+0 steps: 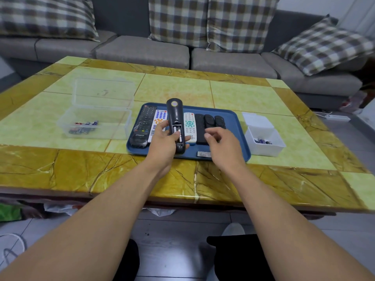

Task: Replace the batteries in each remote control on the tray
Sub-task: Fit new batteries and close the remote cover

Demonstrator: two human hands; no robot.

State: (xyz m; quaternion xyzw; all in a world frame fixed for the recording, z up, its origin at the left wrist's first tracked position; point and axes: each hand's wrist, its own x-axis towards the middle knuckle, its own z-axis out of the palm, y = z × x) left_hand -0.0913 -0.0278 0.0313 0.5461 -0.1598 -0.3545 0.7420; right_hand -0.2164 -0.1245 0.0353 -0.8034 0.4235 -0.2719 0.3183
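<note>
My left hand [163, 141] grips a black remote control [175, 116], held back side up over the blue tray [237, 126]. Its battery compartment is uncovered and batteries [177, 132] sit inside. My right hand [220, 144] hovers just right of it over the tray, fingers loosely curled, holding nothing I can see. On the tray lie a black remote [144, 124], two white remotes [159, 120] [189, 126], several more black remotes [209, 122] and a small grey cover [203, 154].
A clear lidded box [95, 126] with several batteries stands left of the tray. A small white box [263, 138] with batteries stands to the right. A grey sofa [142, 49] with plaid cushions lies beyond the green and yellow table [178, 88].
</note>
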